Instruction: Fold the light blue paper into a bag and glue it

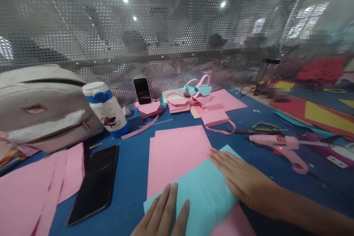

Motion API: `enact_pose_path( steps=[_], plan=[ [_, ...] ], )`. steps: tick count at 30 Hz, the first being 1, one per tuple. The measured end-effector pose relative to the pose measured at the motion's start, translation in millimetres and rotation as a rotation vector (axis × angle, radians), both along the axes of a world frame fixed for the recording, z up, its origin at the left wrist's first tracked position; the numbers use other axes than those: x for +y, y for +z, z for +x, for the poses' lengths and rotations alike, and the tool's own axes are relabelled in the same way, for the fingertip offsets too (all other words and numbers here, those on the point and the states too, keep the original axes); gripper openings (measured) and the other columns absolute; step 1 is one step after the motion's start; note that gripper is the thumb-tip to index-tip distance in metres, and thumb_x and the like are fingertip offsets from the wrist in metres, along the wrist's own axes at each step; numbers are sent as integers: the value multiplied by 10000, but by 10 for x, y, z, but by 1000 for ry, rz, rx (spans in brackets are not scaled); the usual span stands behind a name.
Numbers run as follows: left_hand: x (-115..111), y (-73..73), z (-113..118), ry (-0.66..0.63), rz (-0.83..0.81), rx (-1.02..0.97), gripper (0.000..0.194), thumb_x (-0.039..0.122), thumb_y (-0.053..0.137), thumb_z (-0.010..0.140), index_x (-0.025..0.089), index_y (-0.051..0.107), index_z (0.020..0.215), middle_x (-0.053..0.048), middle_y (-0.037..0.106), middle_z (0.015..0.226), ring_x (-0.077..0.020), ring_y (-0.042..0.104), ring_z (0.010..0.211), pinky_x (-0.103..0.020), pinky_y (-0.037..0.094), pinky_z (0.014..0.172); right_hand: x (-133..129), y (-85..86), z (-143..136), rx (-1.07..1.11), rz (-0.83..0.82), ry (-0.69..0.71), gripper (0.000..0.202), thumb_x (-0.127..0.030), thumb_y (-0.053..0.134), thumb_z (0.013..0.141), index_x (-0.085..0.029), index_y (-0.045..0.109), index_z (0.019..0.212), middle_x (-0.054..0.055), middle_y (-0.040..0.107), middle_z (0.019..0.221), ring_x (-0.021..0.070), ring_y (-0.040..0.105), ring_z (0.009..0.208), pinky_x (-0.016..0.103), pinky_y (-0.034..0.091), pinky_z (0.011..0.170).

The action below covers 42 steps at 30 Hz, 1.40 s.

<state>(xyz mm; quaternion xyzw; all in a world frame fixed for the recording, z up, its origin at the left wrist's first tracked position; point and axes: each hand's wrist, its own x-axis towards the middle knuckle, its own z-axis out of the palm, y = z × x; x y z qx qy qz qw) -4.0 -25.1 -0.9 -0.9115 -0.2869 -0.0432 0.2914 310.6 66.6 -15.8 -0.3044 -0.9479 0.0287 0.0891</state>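
A light blue sheet of paper point(203, 190) lies at an angle over pink sheets point(177, 147) on the table. My left hand point(164, 212) rests on its lower left part, fingers stretched out and spread. Along the right edge of the blue sheet, my right hand point(239, 175) lies flat with its fingers extended. Neither hand grips anything. Just beyond the sheets sit small folded pink paper bags point(214, 114) with strap handles, and light blue paper pieces point(197, 89) lie on top of the pile.
Right of my hands lies a pink glue gun point(282, 145), its light lit, near yellow-handled scissors point(265, 127). On the left are a black phone point(95, 186), pink paper strips point(27, 191), a bottle point(106, 108) and a backpack point(47, 107). A perforated metal screen point(166, 18) closes off the back.
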Motion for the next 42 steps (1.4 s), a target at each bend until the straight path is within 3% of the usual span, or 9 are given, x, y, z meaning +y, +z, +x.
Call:
enact_pose_path(
  steps=[5, 11, 17, 21, 25, 29, 32, 37, 42],
  plan=[
    [153, 297, 185, 1, -252, -54, 424, 383, 530, 943, 125, 578, 1277, -128, 666, 1254, -257, 702, 1049, -299, 613, 772, 18, 127, 69, -77, -32, -179, 551, -283, 386, 977, -93, 343, 1491, 203, 288, 1550, 353, 307, 1416, 547, 362, 1103],
    [358, 296, 489, 191, -454, -190, 617, 25, 486, 778, 69, 440, 1392, -187, 522, 1414, -288, 581, 1233, -417, 542, 959, -110, 639, -123, 33, -252, -59, 302, -316, 621, 887, -185, 634, 1158, 98, 643, 1212, 270, 575, 1131, 422, 450, 984],
    [540, 441, 677, 280, -681, -329, 461, -37, 504, 811, 151, 601, 1221, -154, 679, 1228, -283, 652, 1124, -415, 525, 939, -154, 677, -214, 40, -365, -6, 355, -322, 770, 763, -209, 598, 1053, 26, 622, 1011, 220, 587, 946, 310, 440, 784],
    [760, 626, 669, 342, -778, -484, 324, 12, 505, 813, 191, 724, 970, -92, 771, 947, -268, 717, 912, -366, 521, 852, -146, 746, -245, 27, -298, 101, 83, -176, 654, 859, -225, 652, 927, -1, 625, 890, 180, 594, 870, 278, 405, 748],
    [996, 774, 455, 365, -847, -728, 287, 76, 526, 800, 172, 761, 934, -95, 770, 992, -290, 686, 954, -357, 470, 877, -135, 836, -196, 102, -150, 111, 191, -81, 561, 888, -230, 680, 866, 12, 622, 875, 178, 570, 852, 293, 406, 746],
    [1024, 804, 183, 384, -1002, -1061, 201, 288, 605, 829, 166, 751, 768, -48, 766, 819, -235, 685, 778, -267, 494, 718, -83, 791, -67, 264, 180, 43, 288, -41, 482, 875, -231, 692, 825, 73, 618, 1137, 258, 517, 1065, 434, 401, 909],
    [891, 710, 62, 450, -1144, -1345, 325, 476, 692, 768, 152, 722, 768, -41, 739, 691, -207, 665, 594, -251, 494, 560, -52, 732, -7, 340, 293, -58, 298, -33, 473, 859, -224, 679, 761, 60, 457, 1440, 338, 347, 1320, 556, 314, 1033],
    [603, 531, 72, 543, -1305, -1718, 443, 557, 781, 690, 154, 701, 857, -34, 730, 650, -173, 656, 507, -225, 487, 496, 29, 686, -40, 570, -120, -202, 263, -194, 402, 938, -218, 664, 921, 49, 204, 1595, 343, 135, 1464, 575, 248, 1118],
    [416, 473, 222, 534, -1427, -1952, 468, 443, 812, 708, 170, 680, 1065, -64, 775, 848, -225, 727, 674, -290, 559, 636, 254, 564, -149, 979, -598, -242, 373, -394, 566, 872, -223, 470, 1189, 144, 490, 1373, 276, 583, 1163, 446, 501, 945]
  ],
)
